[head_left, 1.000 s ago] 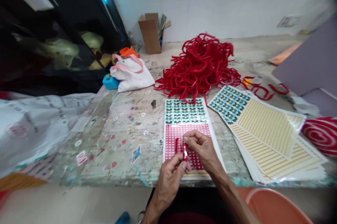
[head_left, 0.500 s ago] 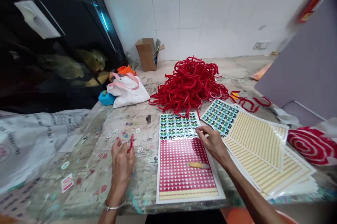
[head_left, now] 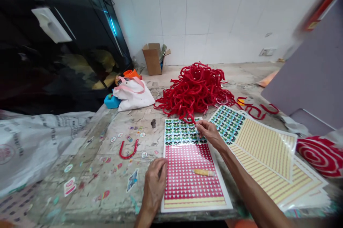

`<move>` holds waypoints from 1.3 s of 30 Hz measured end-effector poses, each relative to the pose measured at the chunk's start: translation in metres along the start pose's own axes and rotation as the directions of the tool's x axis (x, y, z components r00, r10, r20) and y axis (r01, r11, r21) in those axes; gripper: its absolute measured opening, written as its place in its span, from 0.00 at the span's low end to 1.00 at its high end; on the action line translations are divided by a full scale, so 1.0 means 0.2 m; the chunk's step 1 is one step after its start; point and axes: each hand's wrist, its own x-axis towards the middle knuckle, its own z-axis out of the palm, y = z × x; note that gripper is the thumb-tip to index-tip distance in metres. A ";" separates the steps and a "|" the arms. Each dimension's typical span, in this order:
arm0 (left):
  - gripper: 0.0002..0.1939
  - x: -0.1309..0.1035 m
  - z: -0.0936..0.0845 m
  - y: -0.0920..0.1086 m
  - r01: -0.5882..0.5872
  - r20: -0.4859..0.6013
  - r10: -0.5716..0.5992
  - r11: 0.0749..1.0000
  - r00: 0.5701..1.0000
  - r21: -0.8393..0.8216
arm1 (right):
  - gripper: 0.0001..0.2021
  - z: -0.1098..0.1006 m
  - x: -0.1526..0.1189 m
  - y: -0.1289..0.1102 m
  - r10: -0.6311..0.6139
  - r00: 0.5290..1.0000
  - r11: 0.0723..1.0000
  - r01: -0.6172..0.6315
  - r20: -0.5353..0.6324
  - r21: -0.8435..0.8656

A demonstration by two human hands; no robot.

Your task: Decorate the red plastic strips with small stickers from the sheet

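Observation:
A printed sticker sheet (head_left: 194, 156) lies in front of me, with rows of green-and-black eye shapes above rows of white marks on red. At its upper right edge, my right hand (head_left: 208, 131) pinches the end of a thin red curved strip (head_left: 193, 120) at the near side of the pile. My left hand (head_left: 155, 181) rests at the sheet's left edge, fingers loosely curled with a gap by the thumb; its fingertips are partly hidden. A single red U-shaped strip (head_left: 129, 157) lies left of the sheet. A yellow-handled tool (head_left: 203, 173) lies on the sheet.
A big pile of red curved strips (head_left: 198, 85) stands behind the sheet. More sheets (head_left: 268, 149) fan out at right. A white bag (head_left: 135, 95) and a cardboard box (head_left: 153, 60) are at the back left. Several small stickers are on the worn table (head_left: 107, 185).
My left hand has left the red U-shaped strip, which now lies free, and moved right to the sheet. My right hand has shifted slightly to the pile's near edge and pinches a red strip.

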 end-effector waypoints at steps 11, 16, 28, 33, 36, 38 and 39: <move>0.14 0.28 0.06 0.31 0.201 0.019 -0.220 0.848 0.975 -0.490 | 0.14 0.18 -0.17 -0.16 -0.019 0.960 0.933 -0.083 0.279 0.350; 0.15 0.28 0.08 0.30 0.253 0.136 -0.221 0.686 0.966 -0.682 | 0.14 0.17 -0.31 -0.17 0.034 0.808 0.927 -0.245 0.588 0.284; 0.11 0.14 0.06 0.24 0.287 0.012 -0.420 0.597 0.907 -0.749 | 0.15 0.17 -0.46 -0.10 0.140 0.845 0.810 -0.398 0.517 0.431; 0.13 0.10 -0.01 0.20 0.634 0.571 -0.324 0.134 0.754 -0.761 | 0.16 0.14 -0.49 -0.05 0.071 0.791 0.711 -0.467 0.607 0.525; 0.09 0.08 -0.01 0.20 0.676 0.654 -0.259 -0.008 0.711 -0.737 | 0.18 0.13 -0.51 -0.04 0.069 0.804 0.687 -0.468 0.591 0.557; 0.08 0.07 0.00 0.20 0.705 0.699 -0.223 -0.066 0.679 -0.706 | 0.20 0.12 -0.52 -0.04 0.063 0.804 0.681 -0.467 0.591 0.563; 0.08 0.07 0.00 0.21 0.724 0.724 -0.194 -0.084 0.662 -0.685 | 0.20 0.12 -0.52 -0.04 0.052 0.798 0.676 -0.471 0.600 0.567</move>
